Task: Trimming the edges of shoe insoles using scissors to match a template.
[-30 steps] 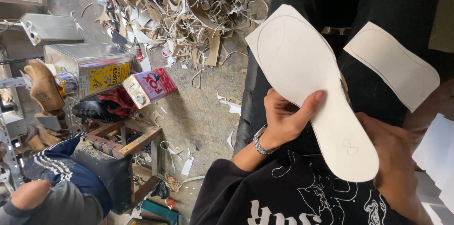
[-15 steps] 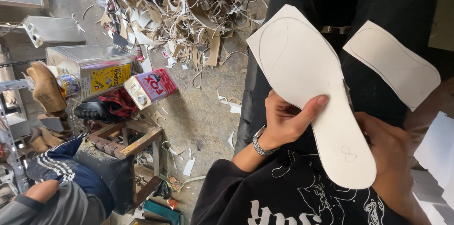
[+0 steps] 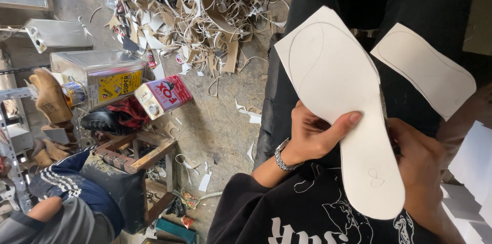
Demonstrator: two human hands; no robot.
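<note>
Both hands (image 3: pixel 312 139) grip white insole (image 3: pixel 343 100); metal tin (image 3: pixel 100 72) nr scraps (image 3: pixel 205 8).

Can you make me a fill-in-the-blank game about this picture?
1. The left hand holds a white, sole-shaped ____.
2. On the left wrist sits a metal ____.
3. The floor heap is made of curly ____.
4. The right hand is partly hidden ____ the white piece.

Missing words: cutout; watch; scraps; behind

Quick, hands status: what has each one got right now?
Left hand: closed on the white sole-shaped cutout, thumb across its face.
Right hand: against the cutout's right edge, fingers behind it; grip cannot be told.
</note>
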